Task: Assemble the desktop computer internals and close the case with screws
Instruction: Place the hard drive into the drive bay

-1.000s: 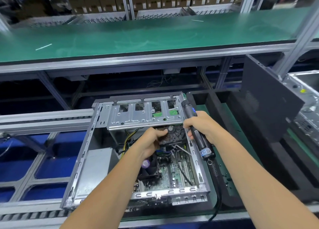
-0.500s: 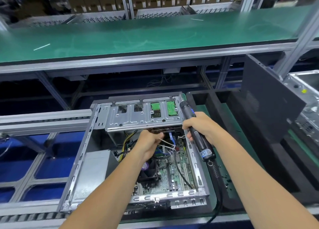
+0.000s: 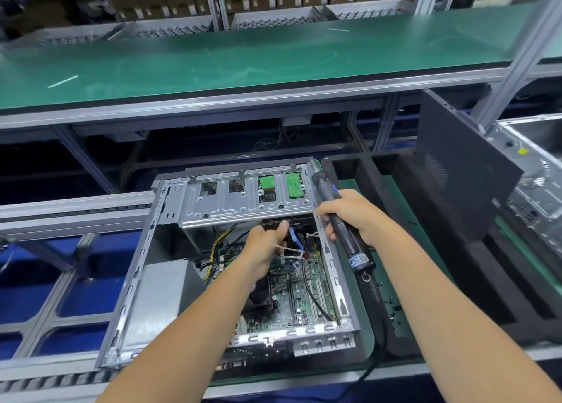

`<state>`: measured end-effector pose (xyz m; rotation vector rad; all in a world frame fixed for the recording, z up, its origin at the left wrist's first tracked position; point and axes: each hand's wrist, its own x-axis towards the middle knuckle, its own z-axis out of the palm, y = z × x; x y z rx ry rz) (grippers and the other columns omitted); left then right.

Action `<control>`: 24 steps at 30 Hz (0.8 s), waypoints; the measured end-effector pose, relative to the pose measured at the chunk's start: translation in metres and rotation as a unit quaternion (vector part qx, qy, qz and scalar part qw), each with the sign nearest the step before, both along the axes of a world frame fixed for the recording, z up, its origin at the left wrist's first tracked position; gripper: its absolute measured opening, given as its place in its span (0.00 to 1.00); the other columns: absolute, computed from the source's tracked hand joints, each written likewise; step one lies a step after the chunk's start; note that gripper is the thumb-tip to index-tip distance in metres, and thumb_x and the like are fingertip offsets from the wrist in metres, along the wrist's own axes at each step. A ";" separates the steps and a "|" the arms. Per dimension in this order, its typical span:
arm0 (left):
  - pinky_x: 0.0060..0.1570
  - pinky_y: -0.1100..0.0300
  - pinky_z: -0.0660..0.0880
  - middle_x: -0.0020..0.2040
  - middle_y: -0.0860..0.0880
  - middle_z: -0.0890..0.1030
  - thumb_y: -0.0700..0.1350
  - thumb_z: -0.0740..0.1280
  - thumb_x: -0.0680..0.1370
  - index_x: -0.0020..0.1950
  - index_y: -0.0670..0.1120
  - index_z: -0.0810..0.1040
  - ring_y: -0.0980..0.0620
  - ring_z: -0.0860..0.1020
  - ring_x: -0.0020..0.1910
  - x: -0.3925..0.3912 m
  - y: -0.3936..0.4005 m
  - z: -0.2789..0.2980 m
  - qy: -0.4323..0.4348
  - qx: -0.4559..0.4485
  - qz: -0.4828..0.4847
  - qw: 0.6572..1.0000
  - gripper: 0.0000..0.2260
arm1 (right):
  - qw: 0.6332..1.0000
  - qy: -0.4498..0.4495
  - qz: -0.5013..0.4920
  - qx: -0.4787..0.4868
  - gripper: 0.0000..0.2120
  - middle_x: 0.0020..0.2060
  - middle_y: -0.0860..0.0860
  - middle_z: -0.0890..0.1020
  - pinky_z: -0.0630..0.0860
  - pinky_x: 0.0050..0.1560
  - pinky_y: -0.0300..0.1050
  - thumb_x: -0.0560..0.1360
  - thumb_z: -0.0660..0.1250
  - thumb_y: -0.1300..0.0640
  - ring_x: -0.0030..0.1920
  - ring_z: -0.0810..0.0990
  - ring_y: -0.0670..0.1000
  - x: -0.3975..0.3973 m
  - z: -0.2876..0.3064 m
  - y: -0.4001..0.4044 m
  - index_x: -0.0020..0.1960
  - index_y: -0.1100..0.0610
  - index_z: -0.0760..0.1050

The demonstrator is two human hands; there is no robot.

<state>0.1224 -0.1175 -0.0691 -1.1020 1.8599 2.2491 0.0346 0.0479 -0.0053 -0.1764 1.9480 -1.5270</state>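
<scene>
Open case (image 3: pixel 143 284) lies flat on the conveyor, side panel (image 3: pixel 465 171) well right of it. Right hand (image 3: pixel 352 217) grips electric screwdriver (image 3: pixel 340 220) at case's right rim; left hand (image 3: pixel 264 250) pinches cables (image 3: pixel 293 255) inside. Risk: bit slips, wires snag.

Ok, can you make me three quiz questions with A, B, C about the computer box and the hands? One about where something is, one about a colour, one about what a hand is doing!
1. Where is the left hand?
A. inside the open computer case
B. on the green bench
C. on the black panel

2. What colour is the long bench top?
A. red
B. green
C. yellow

3. What is the right hand doing?
A. lying flat
B. waving
C. gripping the electric screwdriver

Answers: 1 A, it reaches in among the cables; 2 B, the surface is plainly green; 3 C, its fingers wrap the tool.
</scene>
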 end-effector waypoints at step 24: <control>0.34 0.62 0.75 0.32 0.51 0.79 0.37 0.66 0.75 0.39 0.47 0.79 0.56 0.75 0.28 -0.017 0.033 0.064 0.125 -0.332 -0.242 0.903 0.07 | 0.949 0.064 -0.188 0.244 0.13 0.48 0.60 0.80 0.71 0.45 0.45 0.73 0.72 0.59 0.46 0.77 0.57 -0.038 -0.090 0.129 0.54 0.64 0.75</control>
